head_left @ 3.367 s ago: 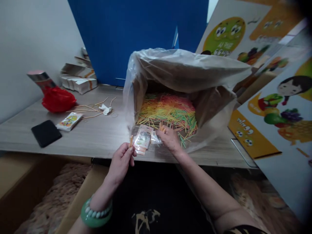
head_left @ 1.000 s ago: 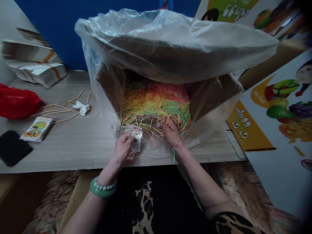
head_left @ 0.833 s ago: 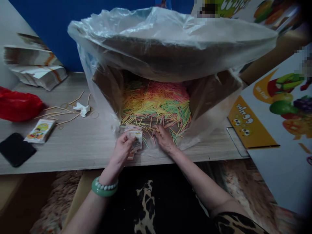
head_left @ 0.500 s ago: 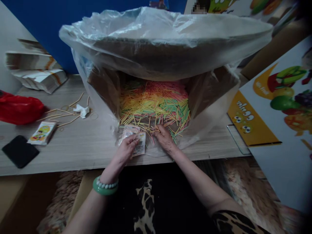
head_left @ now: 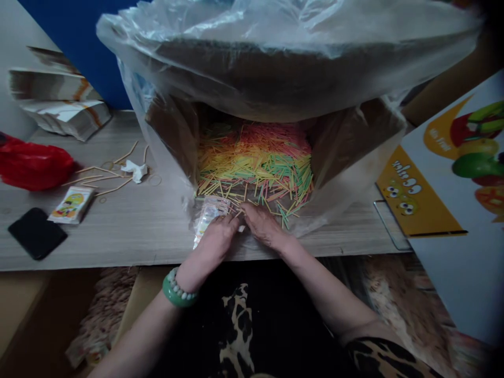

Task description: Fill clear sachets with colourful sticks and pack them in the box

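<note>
My left hand [head_left: 220, 233] is closed on a small packet, mostly hidden under the fingers; a pale edge shows beside them. Close against it, my right hand [head_left: 263, 227] pinches a few thin sticks whose ends point toward the left fingers. Other flat printed packets [head_left: 210, 207] lie just behind and left of my left hand, on clear plastic. Beyond both hands, a heap of thin sticks [head_left: 255, 152] in pink, orange, yellow and green spills from a cardboard box [head_left: 346, 142] lined with a clear plastic bag [head_left: 157, 26].
To the left are a red plastic bag [head_left: 35, 164], a black phone-like slab [head_left: 37, 233], a small printed pack [head_left: 73, 205], loose beige sticks [head_left: 106, 178] and a crumpled white tissue [head_left: 135, 170]. Stacked paper bundles [head_left: 66, 113] stand behind. A printed fruit carton [head_left: 444, 189] leans at right.
My hands have come together, the right moving left with its sticks to the packet in my left hand. That packet is now mostly covered. The view has shifted slightly.
</note>
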Available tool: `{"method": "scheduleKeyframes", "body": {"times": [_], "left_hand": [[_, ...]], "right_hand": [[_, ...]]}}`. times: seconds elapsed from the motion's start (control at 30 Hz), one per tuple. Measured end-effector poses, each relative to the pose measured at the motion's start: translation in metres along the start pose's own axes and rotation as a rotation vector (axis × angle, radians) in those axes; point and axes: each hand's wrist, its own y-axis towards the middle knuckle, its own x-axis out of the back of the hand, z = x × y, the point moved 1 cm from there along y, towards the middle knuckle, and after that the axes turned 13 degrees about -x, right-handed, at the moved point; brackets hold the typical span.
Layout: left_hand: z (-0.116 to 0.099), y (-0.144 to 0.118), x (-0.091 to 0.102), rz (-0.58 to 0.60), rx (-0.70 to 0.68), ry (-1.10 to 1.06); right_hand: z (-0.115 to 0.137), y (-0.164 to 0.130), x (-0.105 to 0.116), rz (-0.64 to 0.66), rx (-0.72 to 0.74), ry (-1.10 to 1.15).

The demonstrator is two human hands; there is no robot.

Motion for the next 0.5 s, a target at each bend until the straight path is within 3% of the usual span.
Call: {"method": "scheduleKeyframes", "body": {"times": [0.1,0.23,0.37,0.5], "left_hand": [[0.009,-0.008,0.004,-0.099,0.071,-0.175],[0.007,-0.01,0.009,-0.285,0.202,-0.693],[-0.001,0.002,-0.008,-0.32,0.278,-1.189],[-0.005,0.016,-0.025,-0.358,0.269,-1.319]], "right_hand": [[-0.008,0.004,0.013,-0.003,-0.139,0.165],[-0.013,0.005,0.017,-0.043,-0.404,0.696],[0.01,0.003,-0.002,-0.014,-0.432,1.14],[0.028,0.006,-0.02,-0.069,-0.463,1.233]]}}
